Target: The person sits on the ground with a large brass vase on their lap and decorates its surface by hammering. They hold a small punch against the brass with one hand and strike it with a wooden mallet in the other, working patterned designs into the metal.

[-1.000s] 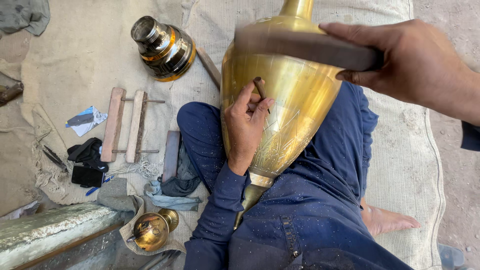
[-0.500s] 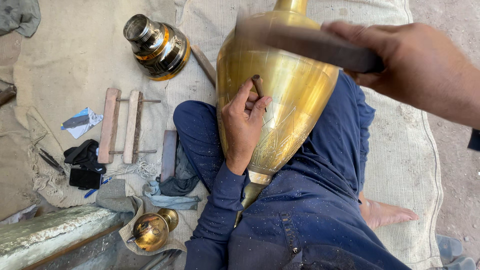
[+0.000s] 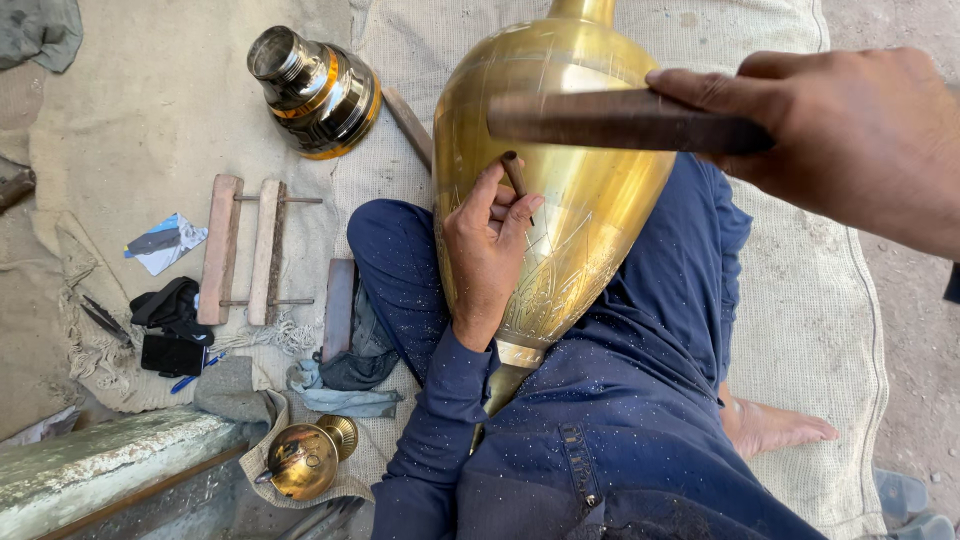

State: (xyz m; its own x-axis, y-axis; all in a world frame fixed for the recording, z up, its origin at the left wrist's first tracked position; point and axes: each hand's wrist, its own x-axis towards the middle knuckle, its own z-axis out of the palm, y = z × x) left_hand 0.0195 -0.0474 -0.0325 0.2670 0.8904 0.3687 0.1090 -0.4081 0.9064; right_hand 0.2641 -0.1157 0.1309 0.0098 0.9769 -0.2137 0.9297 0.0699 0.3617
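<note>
A large brass vase (image 3: 590, 210) lies across my lap, narrow end toward me, with engraved patterns on its lower body. My left hand (image 3: 487, 250) rests on the vase and pinches a thin dark chisel (image 3: 516, 178) against the metal. My right hand (image 3: 850, 140) is raised above the vase, gripping a dark wooden mallet bar (image 3: 610, 120) that points left, its end over the chisel. I sit cross-legged in dark blue clothes speckled with metal dust.
A second brass vessel (image 3: 315, 92) lies on the burlap mat (image 3: 820, 300) at upper left. A wooden frame (image 3: 245, 250), a dark wooden block (image 3: 339, 295), rags, a small brass pot (image 3: 305, 460) and a stone ledge (image 3: 100, 465) lie to my left. My bare foot (image 3: 775, 425) shows at right.
The mallet in my right hand has come slightly lower and nearer the chisel. My left hand and chisel stay in place on the vase.
</note>
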